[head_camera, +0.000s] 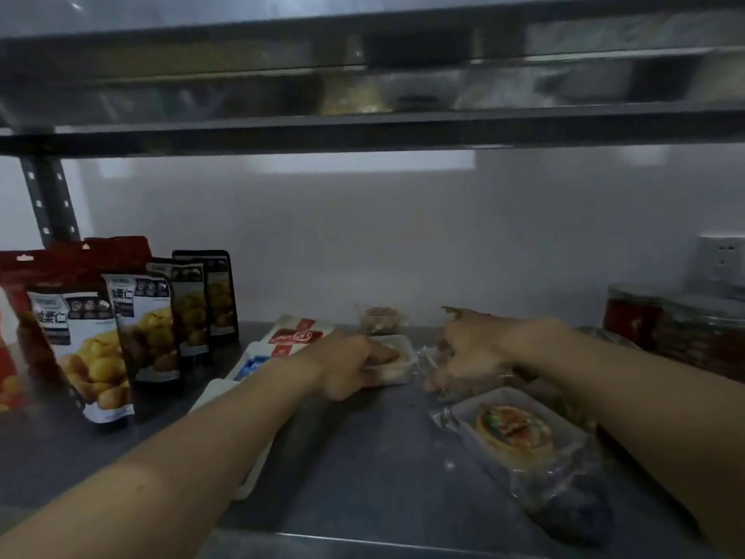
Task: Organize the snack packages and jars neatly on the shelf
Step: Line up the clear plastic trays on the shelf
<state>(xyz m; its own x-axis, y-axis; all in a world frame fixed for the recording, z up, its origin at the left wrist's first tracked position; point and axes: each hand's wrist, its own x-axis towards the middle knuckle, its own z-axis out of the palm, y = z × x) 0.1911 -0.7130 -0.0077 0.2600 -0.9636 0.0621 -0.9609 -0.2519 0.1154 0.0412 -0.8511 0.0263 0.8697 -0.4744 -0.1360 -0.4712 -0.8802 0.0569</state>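
Centre frame: my left hand has fingers curled round a small clear plastic snack tray, right hand fingers pinching a crinkly clear-wrapped packet on the grey metal shelf.

Both bare forearms reach forward from the lower corners and converge toward the middle. The left hand, knuckles up, grips a small clear tray at its near edge. Just beside it, the right hand curls its fingers onto a clear wrapper.
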